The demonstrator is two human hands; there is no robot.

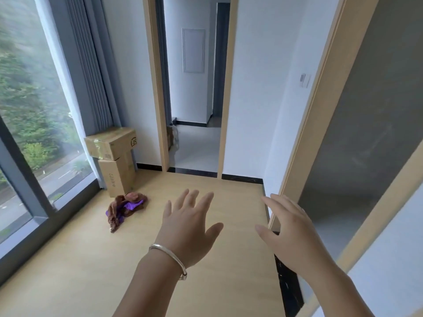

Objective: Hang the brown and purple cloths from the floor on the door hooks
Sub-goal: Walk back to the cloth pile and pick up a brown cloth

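Observation:
A crumpled brown cloth point(119, 208) lies on the wooden floor with a purple cloth point(132, 205) tangled into it, just in front of the cardboard boxes. My left hand point(190, 225), with a silver bangle on the wrist, is stretched out with spread fingers, to the right of the cloths and apart from them. My right hand point(288, 227) is also held out with straight fingers, empty, near the edge of the door point(357, 124) on the right. No door hooks are in view.
Two stacked cardboard boxes point(114, 156) stand by the grey curtain point(91, 65) and the large window point(29, 110) on the left. An open doorway point(194, 99) straight ahead leads to a white hallway. The wooden floor point(103, 259) stretches out in front of me.

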